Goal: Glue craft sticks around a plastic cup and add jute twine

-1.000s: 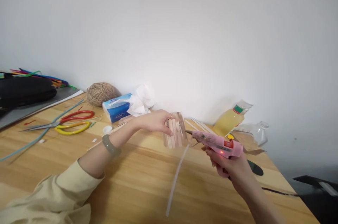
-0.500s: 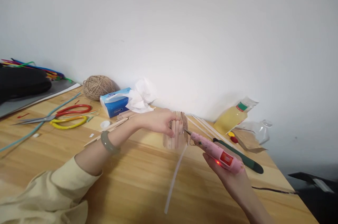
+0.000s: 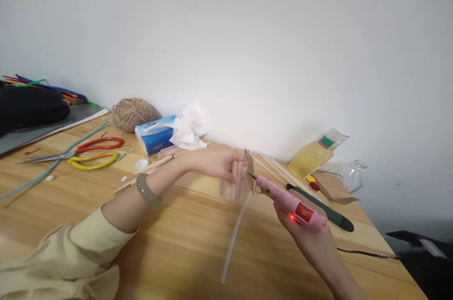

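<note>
My right hand [image 3: 307, 234] is wrapped closed around the pink glue gun [image 3: 290, 202], its red light lit, the nozzle tip resting right at the near edge of the wooden stick piece [image 3: 238, 178]. My left hand [image 3: 212, 161] is curled over the top and far side of that piece, fingers closed on it, holding it upright on the wooden table [image 3: 184, 243], roughly in the middle and not far from the wall.

To glue well here, I judge I should keep the nozzle touching the seam between sticks, squeeze gently and draw a thin bead rather than a blob. My left fingertips sit near the tip, so I want them clear of the hot glue while pressing firmly enough that the piece cannot tip.

A white glue stick [image 3: 235, 236] lies on the table just in front of the piece, under the gun. Further right lie a dark green tool [image 3: 329, 215] and a yellow bottle [image 3: 311, 158]; off to the left are scissors [image 3: 85, 156], a tissue pack [image 3: 157, 135] and a ball of twine [image 3: 131, 113].
</note>
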{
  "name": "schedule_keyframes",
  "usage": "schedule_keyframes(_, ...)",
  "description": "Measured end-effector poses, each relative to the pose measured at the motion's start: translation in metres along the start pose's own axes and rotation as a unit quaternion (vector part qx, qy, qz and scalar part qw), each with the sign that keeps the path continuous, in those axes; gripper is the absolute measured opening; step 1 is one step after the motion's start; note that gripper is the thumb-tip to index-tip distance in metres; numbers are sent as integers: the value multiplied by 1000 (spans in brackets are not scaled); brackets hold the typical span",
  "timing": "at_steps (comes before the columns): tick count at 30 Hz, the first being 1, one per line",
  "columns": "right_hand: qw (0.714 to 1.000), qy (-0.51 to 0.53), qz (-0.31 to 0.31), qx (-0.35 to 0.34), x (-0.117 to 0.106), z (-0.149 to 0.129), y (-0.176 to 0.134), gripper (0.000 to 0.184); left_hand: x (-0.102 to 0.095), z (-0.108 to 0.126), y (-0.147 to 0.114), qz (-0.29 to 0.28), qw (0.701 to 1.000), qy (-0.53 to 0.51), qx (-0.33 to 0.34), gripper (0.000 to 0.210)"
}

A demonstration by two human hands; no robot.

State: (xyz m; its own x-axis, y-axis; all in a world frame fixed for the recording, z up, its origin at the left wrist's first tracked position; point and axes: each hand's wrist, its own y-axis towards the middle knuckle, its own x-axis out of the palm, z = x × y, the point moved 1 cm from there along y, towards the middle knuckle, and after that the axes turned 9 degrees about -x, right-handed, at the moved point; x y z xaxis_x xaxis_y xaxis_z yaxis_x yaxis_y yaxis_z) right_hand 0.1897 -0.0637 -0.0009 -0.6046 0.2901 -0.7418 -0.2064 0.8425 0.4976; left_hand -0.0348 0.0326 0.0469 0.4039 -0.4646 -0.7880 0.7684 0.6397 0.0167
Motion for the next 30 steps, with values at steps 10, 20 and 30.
schedule_keyframes(10,999,-15,-39,-22,-6,-13,5,34,-2,-1,-1,3,999,26,-26,26)
schedule_keyframes(20,999,-11,-40,-17,-7,-16,1,37,-7,-5,-2,3,999,-33,-30,25)
schedule_keyframes(30,999,29,-17,5,-2,-5,-5,30,-11,-13,-3,8,995,-92,-48,27)
